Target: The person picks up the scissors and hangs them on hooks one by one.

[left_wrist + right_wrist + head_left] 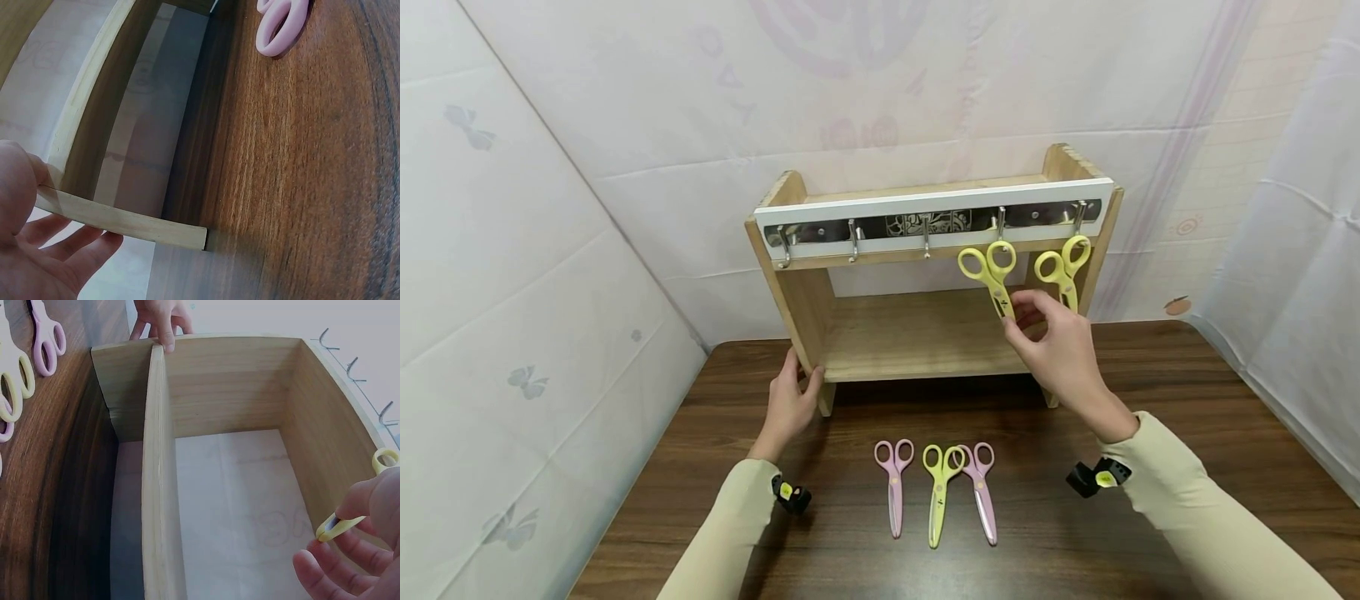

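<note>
My right hand (1060, 337) pinches the blade end of a pair of yellow scissors (997, 283), handles upward. One finger loop is at the second hook (1001, 218) from the right; whether the hook bears it I cannot tell. Just right of it, another pair of yellow scissors (1064, 268) hangs at the rightmost hook, its tip hidden by my hand. My left hand (792, 400) grips the lower left side of the wooden shelf (917, 333), thumb on the front edge and fingers around the outside of the side panel (119, 215).
Two pink scissors (895, 492) and one yellow pair (937, 500) lie on the brown table (850, 567) before the shelf, the yellow loop overlapping a pink one. A white hook rail (880, 204) spans the shelf's top front. Patterned white cloth (662, 125) hangs behind.
</note>
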The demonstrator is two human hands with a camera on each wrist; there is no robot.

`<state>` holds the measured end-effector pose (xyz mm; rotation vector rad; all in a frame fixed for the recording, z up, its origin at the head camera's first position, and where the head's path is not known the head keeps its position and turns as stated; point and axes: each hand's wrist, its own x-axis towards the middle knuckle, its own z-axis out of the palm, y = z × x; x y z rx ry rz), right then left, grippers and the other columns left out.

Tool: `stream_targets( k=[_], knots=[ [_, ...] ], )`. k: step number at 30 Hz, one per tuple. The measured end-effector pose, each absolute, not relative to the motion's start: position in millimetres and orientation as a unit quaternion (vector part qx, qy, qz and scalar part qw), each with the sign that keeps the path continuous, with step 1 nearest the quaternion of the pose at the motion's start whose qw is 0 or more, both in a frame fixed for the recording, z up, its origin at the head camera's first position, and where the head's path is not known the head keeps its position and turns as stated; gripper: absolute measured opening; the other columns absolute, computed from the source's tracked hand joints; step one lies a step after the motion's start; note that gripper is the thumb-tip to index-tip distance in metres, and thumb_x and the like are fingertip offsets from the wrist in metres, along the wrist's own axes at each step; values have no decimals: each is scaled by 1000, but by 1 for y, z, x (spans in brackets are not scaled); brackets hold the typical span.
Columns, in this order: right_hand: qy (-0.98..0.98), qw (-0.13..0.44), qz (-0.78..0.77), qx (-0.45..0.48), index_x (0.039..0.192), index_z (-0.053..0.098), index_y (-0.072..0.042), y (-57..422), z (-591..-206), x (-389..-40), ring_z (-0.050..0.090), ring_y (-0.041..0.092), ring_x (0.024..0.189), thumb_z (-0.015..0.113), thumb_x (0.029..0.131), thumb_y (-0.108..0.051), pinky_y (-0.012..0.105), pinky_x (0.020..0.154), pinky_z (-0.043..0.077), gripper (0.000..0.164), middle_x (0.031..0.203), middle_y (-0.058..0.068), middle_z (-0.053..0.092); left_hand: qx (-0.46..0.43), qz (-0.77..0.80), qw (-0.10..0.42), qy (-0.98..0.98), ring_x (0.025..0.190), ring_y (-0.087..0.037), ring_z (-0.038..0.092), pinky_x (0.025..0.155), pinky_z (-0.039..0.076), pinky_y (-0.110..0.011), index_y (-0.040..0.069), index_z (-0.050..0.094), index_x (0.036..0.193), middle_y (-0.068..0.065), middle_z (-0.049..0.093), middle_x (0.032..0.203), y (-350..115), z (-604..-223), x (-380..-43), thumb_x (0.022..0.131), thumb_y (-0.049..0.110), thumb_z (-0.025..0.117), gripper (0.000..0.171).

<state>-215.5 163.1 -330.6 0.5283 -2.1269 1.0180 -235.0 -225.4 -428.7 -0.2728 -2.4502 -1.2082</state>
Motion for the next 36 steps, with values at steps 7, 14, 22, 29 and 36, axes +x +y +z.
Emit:
stream_targets(
  k=[7,14,22,29,36],
  knots=[
    [-824,350,395,205,107,72,-3,163,-334,-218,70,24,75,75,88,0,11,58,50,20,85,9,72,-93,-431,194,-876,122,-48,60,85,60,-56,3,40,151,-29,58,137,-225,-429,-235,105,11,58,51],
    [-825,345,398,204,107,72,-2,163,-335,-218,70,23,73,76,87,1,7,59,48,21,85,10,73,-92,-431,193,-877,123,-47,60,86,60,-56,4,41,151,-29,58,137,-225,-428,-235,105,11,58,50],
    [-826,340,399,206,108,72,-2,164,-335,-217,70,22,73,75,88,1,9,59,50,20,86,9,73,-96,-433,194,-875,123,-47,60,87,60,-57,4,41,150,-29,58,137,-225,-427,-234,105,11,58,49],
    [-825,339,400,209,108,73,-3,164,-335,-217,70,22,73,75,88,1,13,59,52,21,86,9,73,-97,-434,193,-875,123,-47,60,86,60,-57,4,41,151,-28,58,137,-225,-428,-235,105,11,58,50],
    [-834,324,393,213,113,71,-2,165,-336,-215,71,21,72,77,88,-1,28,59,59,25,90,11,73,-91,-436,189,-875,122,-47,61,85,60,-56,5,41,151,-28,58,137,-225,-428,-234,105,12,58,49]
  ],
)
